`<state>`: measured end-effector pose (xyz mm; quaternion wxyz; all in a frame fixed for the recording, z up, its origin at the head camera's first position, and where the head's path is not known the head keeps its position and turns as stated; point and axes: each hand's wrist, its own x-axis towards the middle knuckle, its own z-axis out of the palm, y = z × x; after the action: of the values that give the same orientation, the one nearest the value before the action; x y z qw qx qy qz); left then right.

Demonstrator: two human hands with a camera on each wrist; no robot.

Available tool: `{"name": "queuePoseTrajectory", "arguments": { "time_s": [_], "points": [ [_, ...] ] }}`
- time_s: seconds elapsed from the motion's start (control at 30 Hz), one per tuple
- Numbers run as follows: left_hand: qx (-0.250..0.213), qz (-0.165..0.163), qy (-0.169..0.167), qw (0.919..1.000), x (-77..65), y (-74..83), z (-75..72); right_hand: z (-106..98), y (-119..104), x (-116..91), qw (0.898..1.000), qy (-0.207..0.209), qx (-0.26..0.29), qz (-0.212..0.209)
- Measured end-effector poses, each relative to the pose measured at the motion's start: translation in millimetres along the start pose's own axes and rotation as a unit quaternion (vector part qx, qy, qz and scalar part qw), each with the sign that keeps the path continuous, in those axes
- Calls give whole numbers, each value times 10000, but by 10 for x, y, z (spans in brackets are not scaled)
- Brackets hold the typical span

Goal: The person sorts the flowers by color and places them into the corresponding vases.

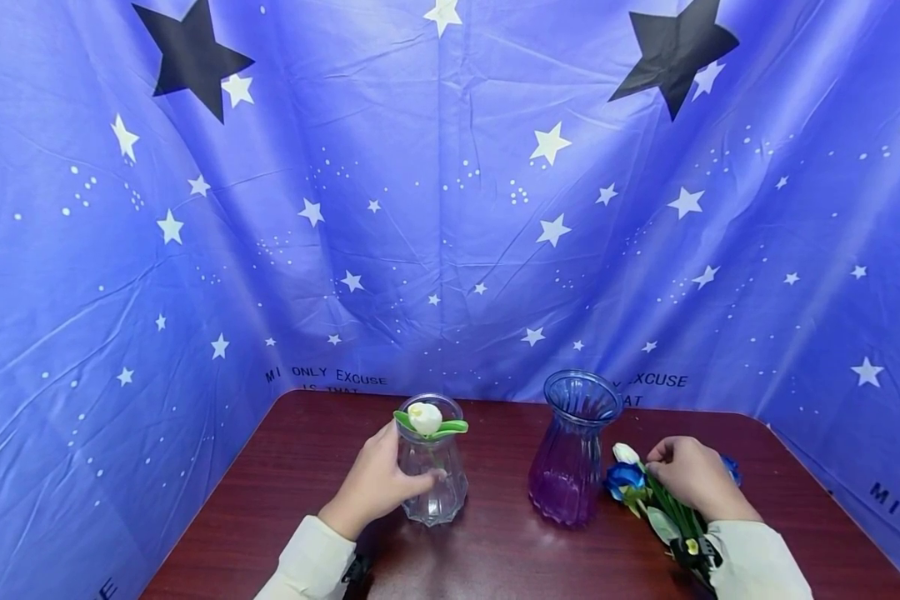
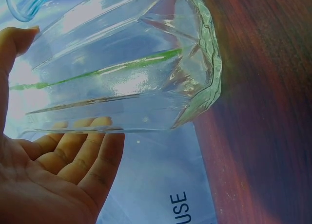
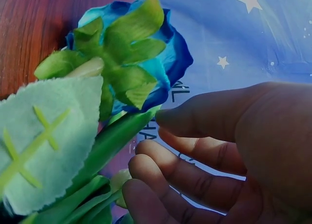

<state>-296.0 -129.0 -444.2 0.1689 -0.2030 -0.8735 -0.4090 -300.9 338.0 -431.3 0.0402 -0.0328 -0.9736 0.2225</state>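
A clear ribbed glass vase [image 1: 433, 492] stands upright on the table, holding one white tulip [image 1: 424, 418]. Its green stem [image 2: 122, 64] shows through the glass. My left hand [image 1: 378, 479] grips this vase, thumb on the near side and fingers around the far side. To the right my right hand [image 1: 693, 475] is over a bunch of artificial flowers, fingers loosely bent. In the right wrist view, the thumb tip is against or just beside a long green leaf [image 3: 109, 141], under a blue rose [image 3: 170, 53]. No flower shows plainly between the fingers.
A second vase, blue at the rim and purple below [image 1: 566, 475], stands between the hands. Beside it lie a white tulip [image 1: 625, 452] and a blue rose on the dark red table [image 1: 487, 558]. A blue starry cloth [image 1: 435, 250] hangs behind and at both sides.
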Motion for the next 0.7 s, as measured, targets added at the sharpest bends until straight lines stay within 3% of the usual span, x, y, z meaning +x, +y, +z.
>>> {"name": "queuePoseTrajectory", "arguments": {
  "time_s": [0.7],
  "points": [
    [-70, 31, -19, 10000, 6, -1, -5, 68, 50, 24, 9995, -277, 49, 146]
  ]
}}
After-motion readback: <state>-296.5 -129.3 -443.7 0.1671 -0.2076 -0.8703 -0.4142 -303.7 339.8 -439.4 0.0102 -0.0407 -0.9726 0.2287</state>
